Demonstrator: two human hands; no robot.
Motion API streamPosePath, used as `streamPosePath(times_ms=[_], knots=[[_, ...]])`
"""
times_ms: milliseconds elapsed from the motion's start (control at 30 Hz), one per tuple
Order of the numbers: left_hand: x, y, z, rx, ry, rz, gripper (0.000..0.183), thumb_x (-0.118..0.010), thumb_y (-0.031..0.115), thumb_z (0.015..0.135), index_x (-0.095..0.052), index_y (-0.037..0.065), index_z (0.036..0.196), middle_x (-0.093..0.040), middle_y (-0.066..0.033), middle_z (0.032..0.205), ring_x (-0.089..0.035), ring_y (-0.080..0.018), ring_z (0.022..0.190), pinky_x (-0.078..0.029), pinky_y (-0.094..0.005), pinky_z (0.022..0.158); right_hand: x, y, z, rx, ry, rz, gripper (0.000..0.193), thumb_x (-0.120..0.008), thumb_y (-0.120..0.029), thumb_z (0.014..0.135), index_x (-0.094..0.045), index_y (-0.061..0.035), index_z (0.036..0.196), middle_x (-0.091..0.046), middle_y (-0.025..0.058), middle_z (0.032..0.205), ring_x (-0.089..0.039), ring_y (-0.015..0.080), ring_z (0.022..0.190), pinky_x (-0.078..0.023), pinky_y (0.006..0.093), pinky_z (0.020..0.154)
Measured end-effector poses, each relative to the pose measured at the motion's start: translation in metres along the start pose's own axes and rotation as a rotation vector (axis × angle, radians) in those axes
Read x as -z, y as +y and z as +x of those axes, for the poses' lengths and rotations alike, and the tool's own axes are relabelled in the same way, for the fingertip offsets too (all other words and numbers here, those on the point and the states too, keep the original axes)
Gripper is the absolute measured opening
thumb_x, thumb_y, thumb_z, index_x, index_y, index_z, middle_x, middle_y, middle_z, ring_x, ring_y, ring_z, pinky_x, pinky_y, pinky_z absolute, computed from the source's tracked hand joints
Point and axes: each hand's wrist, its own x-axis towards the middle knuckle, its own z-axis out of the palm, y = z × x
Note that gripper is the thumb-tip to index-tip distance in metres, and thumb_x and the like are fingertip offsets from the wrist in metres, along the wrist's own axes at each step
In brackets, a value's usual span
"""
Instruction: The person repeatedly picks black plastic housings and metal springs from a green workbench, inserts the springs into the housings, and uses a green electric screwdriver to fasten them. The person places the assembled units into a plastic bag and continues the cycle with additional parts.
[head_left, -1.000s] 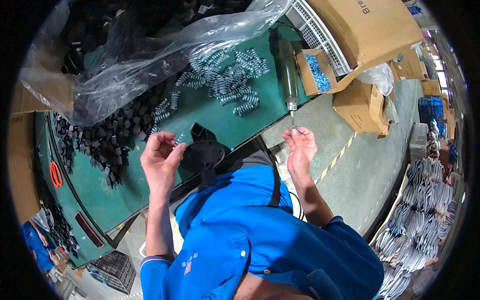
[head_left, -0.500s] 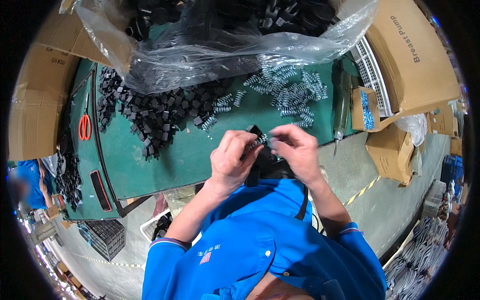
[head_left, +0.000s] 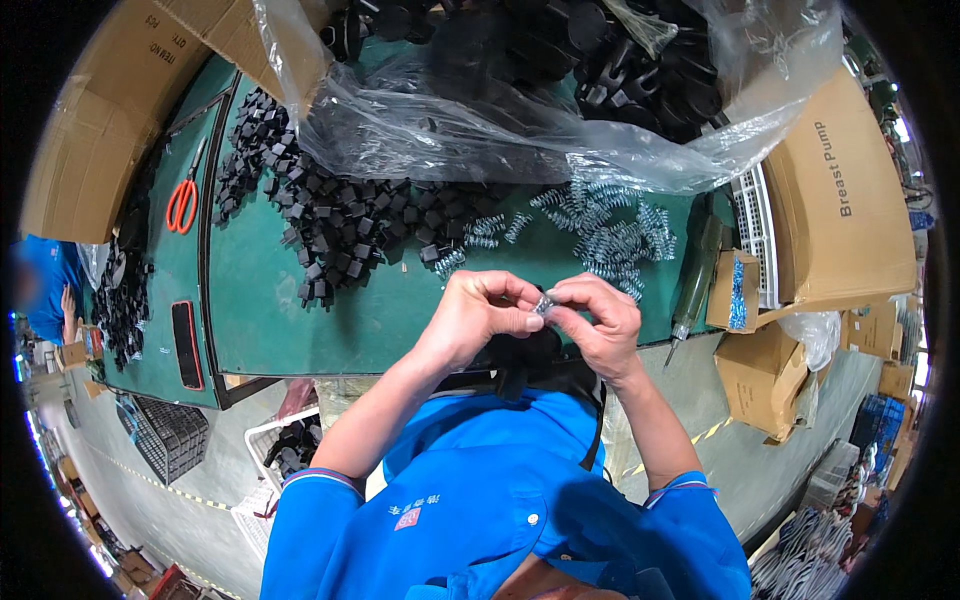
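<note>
Just over the near edge of the green table, my two hands meet fingertip to fingertip. The fingers of my left hand (head_left: 482, 315) and my right hand (head_left: 600, 318) are closed on a small metal coil spring (head_left: 543, 304), most of it covered by the fingertips. Right below them, a black plastic part (head_left: 527, 350) sits against my lap; its shape is partly hidden. Beyond my hands lies a loose heap of silvery springs (head_left: 625, 240). To its left spreads a large pile of small black block-like parts (head_left: 345, 225).
Clear plastic sheeting (head_left: 480, 150) holding black parts hangs over the table's far side. On the left lie red-handled scissors (head_left: 182, 205) and a phone (head_left: 187, 345). A power screwdriver (head_left: 697, 285) and a small carton (head_left: 735, 290) are at right. Another person's arm (head_left: 68, 305) shows far left.
My hands have drawn together, and both now pinch the spring. The black part, earlier raised between my hands, is now lower beneath them. The whole view has shifted slightly.
</note>
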Motion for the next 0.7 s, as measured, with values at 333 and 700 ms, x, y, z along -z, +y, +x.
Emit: streamPosePath(times_ms=[333,700], knots=[[0.017,0.005,0.006,-0.064,0.236,-0.023,0.011,-0.067,0.005,0.091,-0.069,0.002,0.101,-0.072,-0.004,0.097,-0.068,-0.0122,0.087,-0.055,-0.0272,0.075,0.03,0.054,0.071,0.071,-0.041,-0.887,0.019,-0.068,-0.02,0.08,-0.07,-0.0092,0.094,-0.066,0.0085,0.093,-0.065,0.0298,0.089,-0.053,0.0408,0.077],[-0.001,-0.012,0.009,-0.401,0.245,0.606,0.02,-0.079,0.004,0.072,-0.074,0.005,0.091,-0.062,-0.0049,0.095,-0.059,-0.0181,0.094,-0.047,-0.0312,0.083,-0.019,0.098,0.114,0.052,-0.14,-1.131,0.035,-0.076,-0.021,0.075,-0.054,-0.0106,0.1,-0.059,0.0093,0.091,-0.067,0.0279,0.082,-0.054,0.0402,0.066]])
